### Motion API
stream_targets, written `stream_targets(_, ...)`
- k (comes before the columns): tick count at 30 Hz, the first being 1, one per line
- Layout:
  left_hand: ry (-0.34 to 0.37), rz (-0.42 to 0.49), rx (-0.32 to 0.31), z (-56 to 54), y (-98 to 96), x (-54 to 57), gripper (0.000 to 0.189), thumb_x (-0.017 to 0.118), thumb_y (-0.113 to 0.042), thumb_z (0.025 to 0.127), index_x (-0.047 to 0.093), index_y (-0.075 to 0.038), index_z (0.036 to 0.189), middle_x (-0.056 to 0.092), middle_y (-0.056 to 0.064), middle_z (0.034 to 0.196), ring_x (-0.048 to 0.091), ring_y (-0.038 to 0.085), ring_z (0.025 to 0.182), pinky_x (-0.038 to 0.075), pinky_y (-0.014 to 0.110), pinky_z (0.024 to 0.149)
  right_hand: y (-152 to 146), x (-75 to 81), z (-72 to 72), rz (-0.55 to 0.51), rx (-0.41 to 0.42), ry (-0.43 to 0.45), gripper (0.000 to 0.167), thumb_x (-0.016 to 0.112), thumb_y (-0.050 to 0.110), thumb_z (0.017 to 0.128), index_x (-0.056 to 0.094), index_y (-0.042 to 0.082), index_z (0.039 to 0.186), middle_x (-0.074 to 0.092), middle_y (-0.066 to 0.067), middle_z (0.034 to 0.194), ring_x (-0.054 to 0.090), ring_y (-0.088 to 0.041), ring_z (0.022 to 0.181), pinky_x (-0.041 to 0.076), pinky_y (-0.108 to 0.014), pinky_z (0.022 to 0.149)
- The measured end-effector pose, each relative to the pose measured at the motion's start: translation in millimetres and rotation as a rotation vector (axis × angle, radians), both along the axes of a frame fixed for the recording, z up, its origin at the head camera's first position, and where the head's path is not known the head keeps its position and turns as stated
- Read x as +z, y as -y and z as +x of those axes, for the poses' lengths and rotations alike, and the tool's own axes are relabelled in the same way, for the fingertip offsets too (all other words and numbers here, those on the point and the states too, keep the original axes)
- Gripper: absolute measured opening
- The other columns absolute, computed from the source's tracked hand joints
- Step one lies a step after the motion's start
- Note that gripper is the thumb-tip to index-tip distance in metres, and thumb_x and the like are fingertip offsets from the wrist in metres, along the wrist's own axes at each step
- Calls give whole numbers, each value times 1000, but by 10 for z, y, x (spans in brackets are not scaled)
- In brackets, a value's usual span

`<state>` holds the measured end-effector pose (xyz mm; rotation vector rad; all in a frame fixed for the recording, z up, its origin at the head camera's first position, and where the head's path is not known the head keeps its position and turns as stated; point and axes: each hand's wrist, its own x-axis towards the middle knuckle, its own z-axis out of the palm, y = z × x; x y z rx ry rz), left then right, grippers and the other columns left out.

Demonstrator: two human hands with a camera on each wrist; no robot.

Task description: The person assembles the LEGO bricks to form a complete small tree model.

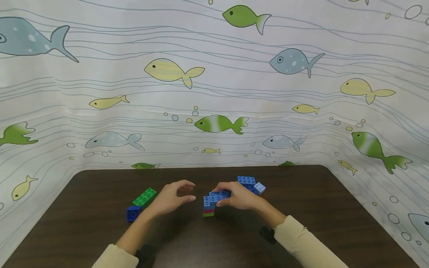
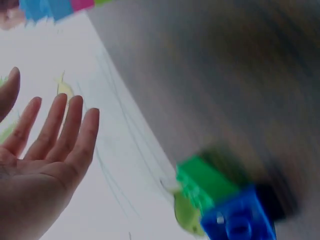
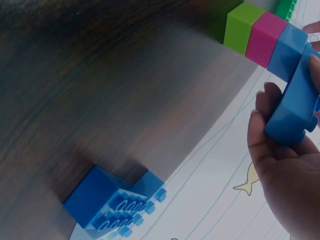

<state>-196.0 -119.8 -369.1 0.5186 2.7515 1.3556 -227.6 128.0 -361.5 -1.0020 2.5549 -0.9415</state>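
My right hand (image 1: 239, 195) grips a long light-blue toy brick (image 1: 218, 196) between thumb and fingers. One end of that brick overlaps the top of a small upright stack, while its other end sticks out sideways under the fingers. From the bottom, the stack has a lime-green brick (image 3: 242, 31), a pink brick (image 3: 265, 39) and a blue brick (image 3: 288, 50). To the left of the stack, my left hand (image 1: 171, 199) hovers with nothing in it. Its fingers (image 2: 57, 122) are spread and relaxed, thumb apart, as the left wrist view shows.
Beside my left forearm lie a green brick (image 1: 145, 197) and a dark-blue brick (image 1: 133, 213) on its side. Behind my right hand are a blue brick (image 1: 246, 180), a darker blue one (image 1: 250, 189) and a pale-blue brick (image 1: 259, 188). A fish-patterned sheet (image 1: 167, 123) borders the dark table (image 1: 207, 247).
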Motion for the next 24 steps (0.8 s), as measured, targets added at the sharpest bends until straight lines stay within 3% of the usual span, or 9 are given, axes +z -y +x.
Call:
stream_targets(6,-46,-56,71,67,532,151,41,68,-24,83,56,-2,116,61,18,110,57,35,100,47,48,79,-2,4,10,8,-5,3,28,68,19,83,61,13,110,62,-2,110,56,-12,91,46,-26,80)
stream_targets(12,-23,-133,153,96,918,63,46,68,-26,83,54,2,117,59,22,112,54,39,104,42,54,82,-3,5,14,8,-2,-8,28,68,19,83,61,12,110,62,-3,110,56,-13,92,46,-27,80)
stream_targets(18,15,-150,193,69,1052,-61,47,71,-21,79,54,5,115,59,23,110,54,40,101,44,52,79,-4,-15,6,3,-3,-16,28,68,19,83,61,11,109,62,-5,110,57,-13,92,47,-28,80)
stream_targets(24,34,-156,177,11,1055,-149,48,73,-16,77,54,7,115,59,24,106,55,39,97,45,51,76,-1,-15,-5,12,-3,-18,28,68,19,84,61,12,109,62,-4,111,57,-13,93,47,-28,81)
